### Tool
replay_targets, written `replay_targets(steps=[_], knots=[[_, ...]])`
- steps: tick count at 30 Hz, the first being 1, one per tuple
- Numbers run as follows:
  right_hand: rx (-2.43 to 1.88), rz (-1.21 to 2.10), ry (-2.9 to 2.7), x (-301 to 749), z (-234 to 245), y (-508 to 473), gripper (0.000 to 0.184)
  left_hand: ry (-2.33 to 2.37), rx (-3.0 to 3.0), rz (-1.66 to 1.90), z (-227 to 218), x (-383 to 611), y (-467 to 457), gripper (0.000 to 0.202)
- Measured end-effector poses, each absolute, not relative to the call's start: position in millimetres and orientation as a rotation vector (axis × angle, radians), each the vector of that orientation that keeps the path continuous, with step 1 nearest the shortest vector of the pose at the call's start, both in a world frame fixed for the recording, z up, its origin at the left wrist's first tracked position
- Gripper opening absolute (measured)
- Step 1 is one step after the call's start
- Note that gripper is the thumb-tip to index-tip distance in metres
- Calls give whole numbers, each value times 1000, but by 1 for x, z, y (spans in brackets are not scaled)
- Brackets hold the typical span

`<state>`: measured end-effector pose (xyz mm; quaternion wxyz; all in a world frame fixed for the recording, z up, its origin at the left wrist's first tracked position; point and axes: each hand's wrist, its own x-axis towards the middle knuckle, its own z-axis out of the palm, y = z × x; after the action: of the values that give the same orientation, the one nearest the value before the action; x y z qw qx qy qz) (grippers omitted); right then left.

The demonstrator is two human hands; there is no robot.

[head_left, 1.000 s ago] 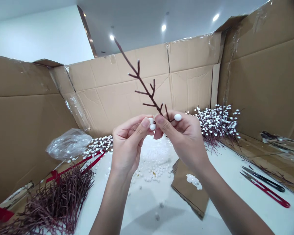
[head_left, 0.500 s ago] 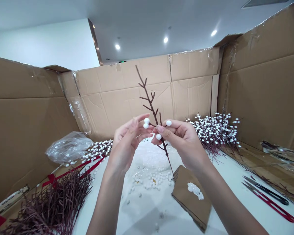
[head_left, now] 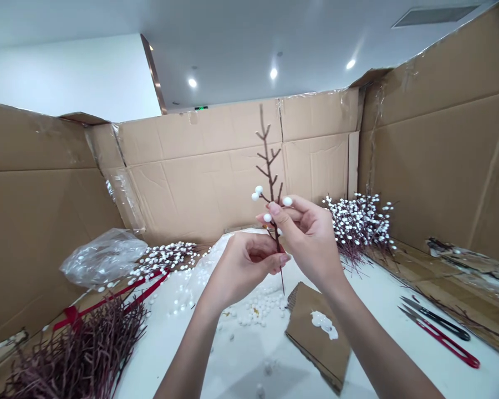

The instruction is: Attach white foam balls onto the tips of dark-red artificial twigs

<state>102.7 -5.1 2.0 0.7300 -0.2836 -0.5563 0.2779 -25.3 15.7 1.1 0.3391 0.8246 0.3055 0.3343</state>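
Observation:
Upright before me stands a thin brown artificial twig [head_left: 268,160] with short side shoots. Several white berries [head_left: 258,191] sit on its lower shoots, while the upper shoots are bare. My right hand [head_left: 310,235] pinches the twig around its middle, close to the berries. Lower down, my left hand [head_left: 247,266] is closed on the stem, thumb pressed against the fingers. Below the hands, loose white berries [head_left: 253,316] lie scattered on the white table [head_left: 233,366]. A cardboard piece [head_left: 311,338] bearing a blob of white glue [head_left: 324,324] lies to their right.
Bare brown twigs [head_left: 79,354] are heaped at the left front, by a red ribbon [head_left: 149,288]. Berried twigs lie back left [head_left: 166,257] and back right [head_left: 357,221]. A clear plastic bag [head_left: 103,257] and two thread snips [head_left: 441,332] flank the area. Cardboard walls [head_left: 216,188] surround it.
My left hand has moved down from beside the upper berries and closed on the lower stem. The twig has turned from leaning left to nearly vertical. My right hand keeps its pinch.

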Motion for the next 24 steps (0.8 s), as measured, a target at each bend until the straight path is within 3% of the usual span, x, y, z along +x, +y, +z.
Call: replay_targets(steps=[5,6,10,16,21,24], knots=[[-746,765,-1492,123,7,-12,59,855,2181,924,1,-28,22,22],[-751,739,-1494,127,8,-14,54,861,2186,926,1,-28,23,22],[-693,454,-1357,135,10,-13,7,855,2188,899,0,-28,23,20],[-585,272,-1192,135,6,6,3,868,2216,837,1,-23,19,20],[-511,457,-1209,134,6,9,22,825,2247,824,0,-19,19,20],[-507,558,-1250,132,6,9,19,819,2254,799,0,-17,18,21]])
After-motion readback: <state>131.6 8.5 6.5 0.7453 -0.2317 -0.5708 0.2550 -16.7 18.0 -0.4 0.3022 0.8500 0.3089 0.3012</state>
